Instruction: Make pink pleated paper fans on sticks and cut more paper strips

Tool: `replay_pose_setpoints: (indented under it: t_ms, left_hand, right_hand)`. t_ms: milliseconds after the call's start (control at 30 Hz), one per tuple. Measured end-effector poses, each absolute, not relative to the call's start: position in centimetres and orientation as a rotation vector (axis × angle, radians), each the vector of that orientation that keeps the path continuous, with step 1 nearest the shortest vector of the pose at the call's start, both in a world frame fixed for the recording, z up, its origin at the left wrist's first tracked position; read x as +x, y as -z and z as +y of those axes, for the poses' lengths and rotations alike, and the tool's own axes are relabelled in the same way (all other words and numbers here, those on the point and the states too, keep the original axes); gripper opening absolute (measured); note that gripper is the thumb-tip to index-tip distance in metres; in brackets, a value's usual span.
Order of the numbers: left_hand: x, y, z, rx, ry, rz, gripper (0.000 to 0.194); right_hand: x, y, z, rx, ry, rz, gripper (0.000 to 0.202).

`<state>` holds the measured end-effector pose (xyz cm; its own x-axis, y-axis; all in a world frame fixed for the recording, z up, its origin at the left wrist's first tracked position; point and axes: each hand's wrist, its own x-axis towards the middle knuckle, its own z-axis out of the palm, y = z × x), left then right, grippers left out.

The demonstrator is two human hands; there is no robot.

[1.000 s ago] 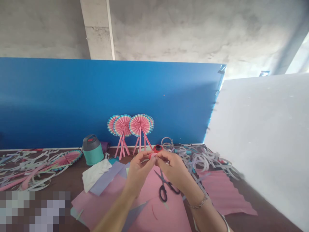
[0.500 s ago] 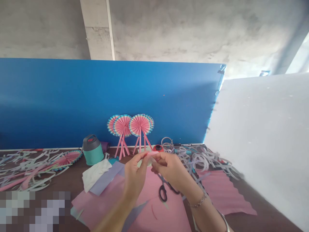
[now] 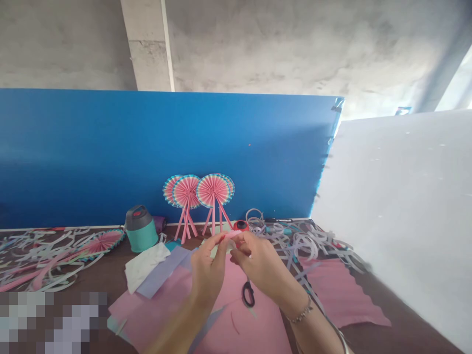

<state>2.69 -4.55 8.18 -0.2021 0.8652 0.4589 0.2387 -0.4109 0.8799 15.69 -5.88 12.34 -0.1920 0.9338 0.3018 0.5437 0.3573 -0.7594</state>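
A small piece of pink paper (image 3: pixel 233 234) is pinched between my two hands above the middle of the table. My left hand (image 3: pixel 208 263) grips its left end between thumb and forefinger. On the other end, the fingers of my right hand (image 3: pixel 258 258) are closed, and they hide much of the piece. Below my right hand lies a pair of black-handled scissors (image 3: pixel 248 295), partly covered by it. The scissors rest on large pink paper sheets (image 3: pixel 254 324). Behind my hands, pink pleated paper fans (image 3: pixel 214 191) with blue-edged rims lean upright on pink sticks.
A teal jar with a dark lid (image 3: pixel 141 231) stands at the back left, near a white cloth (image 3: pixel 146 265). Tangled paper strips (image 3: pixel 306 243) lie right and left. A pleated pink sheet (image 3: pixel 342 295) is at right. A blue partition (image 3: pixel 110 152) closes off the back.
My right hand has shifted slightly and now covers more of the scissors. Both hands still pinch the pink paper in nearly the same place.
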Motion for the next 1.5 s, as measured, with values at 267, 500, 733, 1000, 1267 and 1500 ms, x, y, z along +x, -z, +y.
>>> replay_pose_setpoints:
  t_ms: [267, 500, 733, 1000, 1267, 1500]
  left_hand:
    - [2.4, -9.1, -4.7, 1.502, -1.687, 1.248, 0.022]
    - [2.2, -9.4, -4.6, 1.462, -1.688, 1.244, 0.023]
    - [2.1, -9.4, -4.6, 1.438, -1.704, 1.166, 0.024]
    - [2.1, -9.6, -4.8, 1.447, -1.703, 1.174, 0.024]
    - [1.8, -9.9, -4.7, 1.449, -1.67, 1.095, 0.026]
    - [1.9, -10.0, -4.5, 1.406, -1.656, 1.036, 0.025]
  right_hand:
    - [16.7, -13.2, -5.7, -1.273, -0.635, -1.857, 0.012]
    - [16.3, -13.0, -5.5, -1.252, -0.536, -1.837, 0.017]
    - [16.7, -13.0, -5.4, -1.294, -0.36, -1.866, 0.025]
    - [16.6, -12.5, -5.0, -1.196, -0.229, -1.915, 0.022]
    - [17.4, -12.8, -4.8, -1.129, -0.361, -1.897, 0.017]
    - [17.9, -12.8, -4.7, -1.086, -0.383, -1.898, 0.016]
